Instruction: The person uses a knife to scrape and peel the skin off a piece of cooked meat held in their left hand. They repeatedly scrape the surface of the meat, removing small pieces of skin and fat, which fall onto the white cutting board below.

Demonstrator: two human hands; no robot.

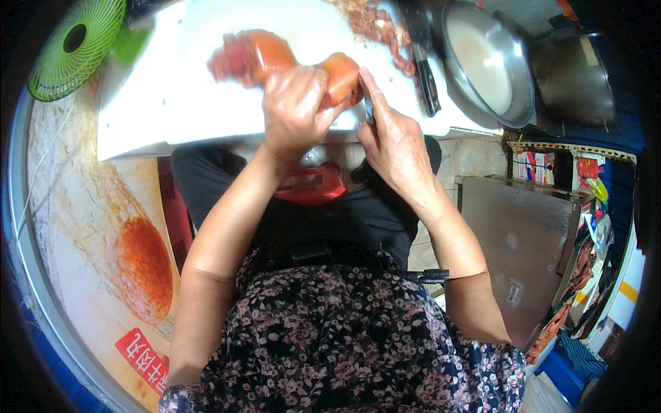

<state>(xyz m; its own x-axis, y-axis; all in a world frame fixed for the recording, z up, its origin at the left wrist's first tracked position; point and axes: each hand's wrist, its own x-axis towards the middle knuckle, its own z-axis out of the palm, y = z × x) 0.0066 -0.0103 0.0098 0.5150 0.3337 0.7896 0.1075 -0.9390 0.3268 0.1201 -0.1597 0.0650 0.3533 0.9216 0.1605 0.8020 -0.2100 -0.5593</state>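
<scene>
My left hand [297, 106] grips a glossy orange-brown piece of meat [271, 51] at its middle, over a white cutting board [181, 88]. Blurred dark red flesh shows at the meat's left end. A small blade [368, 106] lies under my right hand [387, 124]; its handle is hidden in the curled fingers, while the index finger reaches along to the meat's right end. Chopped meat pieces [377, 26] lie at the board's far right, beside a black-handled knife [427, 85].
Right of the board stands a steel bowl [480, 67] with cloudy liquid, beside a dark metal pot [573, 82]. A green fan or slotted basket [77, 46] is at the far left. Below right is a metal cabinet [516, 248]; a red object [315, 186] sits between the knees.
</scene>
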